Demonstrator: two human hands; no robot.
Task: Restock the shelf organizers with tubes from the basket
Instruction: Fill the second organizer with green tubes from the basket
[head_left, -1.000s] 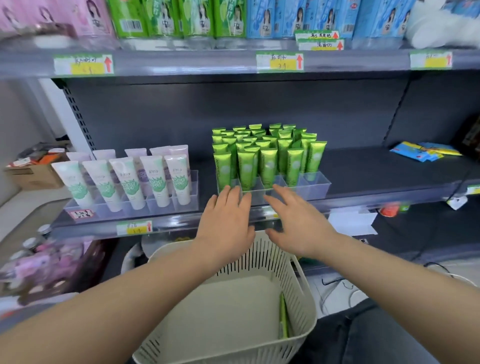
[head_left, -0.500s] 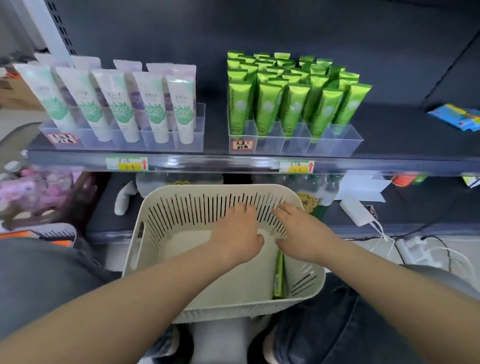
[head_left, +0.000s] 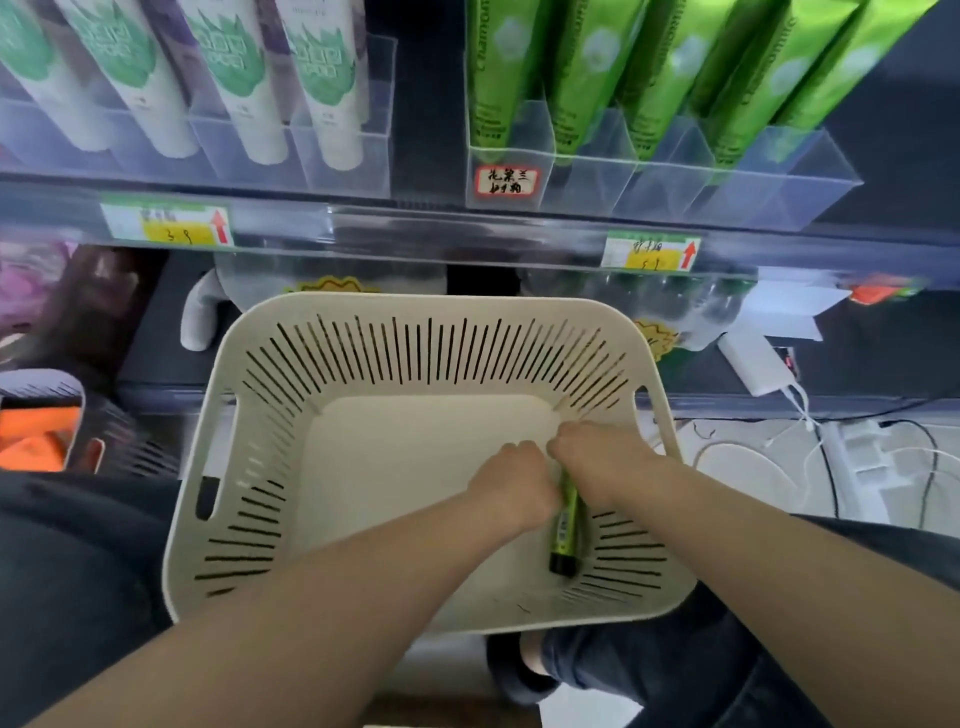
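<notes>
A cream slotted basket (head_left: 415, 306) sits on my lap below the shelf. One green tube (head_left: 566, 538) lies in it along the right wall, dark cap towards me. My left hand (head_left: 511, 486) and my right hand (head_left: 605, 462) meet over the tube's far end, fingers curled down onto it and hiding that end. On the shelf above, a clear organizer (head_left: 675, 176) holds several upright green tubes (head_left: 587, 67). Left of it, a second clear organizer (head_left: 343, 156) holds white tubes (head_left: 322, 67) with green print.
The shelf's front rail carries price tags (head_left: 652, 253). On the lower shelf behind the basket lie a white power bank (head_left: 753, 364) with cables and some bottles. An orange and grey item (head_left: 41, 426) is at the left. My dark trousers flank the basket.
My view has tilted down from the shelf to the basket. Both hands dropped from the shelf edge into the basket and closed together on the green tube.
</notes>
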